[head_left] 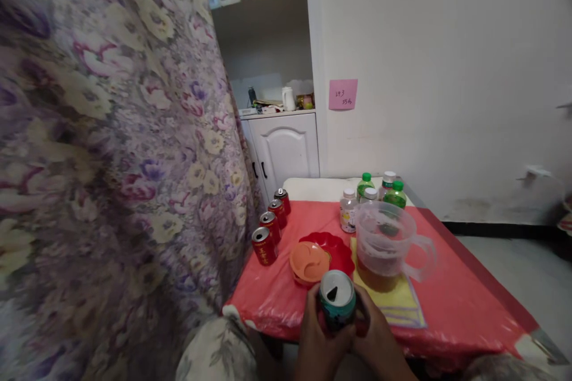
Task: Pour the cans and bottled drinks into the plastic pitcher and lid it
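Note:
Between my two hands I hold a teal drink can [338, 306] upright at the table's near edge, its top opening dark. My left hand [316, 327] wraps its left side and my right hand [369, 321] its right side; the fingertips behind the can are hidden. Just beyond it sit an orange divided bowl [308, 262] and a red scalloped dish [342, 253], the bowl overlapping the dish. To the right, a clear plastic measuring jug [384, 238] with some brownish liquid stands on a yellow cloth [409, 303].
Several red cans [264, 246] line the table's left edge beside a floral curtain [170, 161]. Behind the jug stand white-capped bottles [348, 211] and green-capped bottles [395, 195]. A red cover [460, 286] lies over the table. A white cabinet [288, 146] is at the back.

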Motion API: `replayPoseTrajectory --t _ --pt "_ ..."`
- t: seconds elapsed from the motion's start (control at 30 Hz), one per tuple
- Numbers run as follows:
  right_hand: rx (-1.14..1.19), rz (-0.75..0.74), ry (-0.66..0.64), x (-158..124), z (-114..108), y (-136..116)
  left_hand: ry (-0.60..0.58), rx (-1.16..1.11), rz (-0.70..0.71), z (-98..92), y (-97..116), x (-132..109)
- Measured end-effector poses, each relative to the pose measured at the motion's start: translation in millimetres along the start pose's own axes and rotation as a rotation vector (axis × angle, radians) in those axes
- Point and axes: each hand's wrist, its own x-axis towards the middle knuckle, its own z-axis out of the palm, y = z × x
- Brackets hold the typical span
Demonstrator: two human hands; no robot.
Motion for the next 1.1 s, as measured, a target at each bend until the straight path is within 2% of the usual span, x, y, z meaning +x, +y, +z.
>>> replayPoseTrajectory --t 0.13,0.23,0.4,0.5,0.57,0.67,0.77,1.1 --pt "-0.063 -0.067 -0.091 -2 0 -9 0.037 0.034 -0.04 -12.1 8 -4" --pt "-0.142 -0.052 -0.136 -5 -2 -13 0.11 0.076 -0.077 -32.7 13 -4" --pt "-0.154 -0.038 -0.146 -9 -7 -5 0.338 0.18 -0.067 -97.3 9 18" --pt "-0.179 -0.056 -0.164 -8 -9 -2 0.484 0.22 -0.065 -133.9 -5 39" --pt "-0.19 -0.055 -0.225 -7 -9 -3 0.531 0.254 -0.083 -149.1 -17 52" --pt "-0.193 -0.061 -0.278 -6 -11 -6 0.531 0.269 -0.096 -158.7 -33 66" --pt "-0.198 -0.077 -0.276 -5 -11 -9 0.511 0.287 -0.101 -159.7 -43 74" --pt "-0.312 -0.036 -0.226 -10 -9 -9 0.489 0.357 -0.127 -159.2 -60 81"
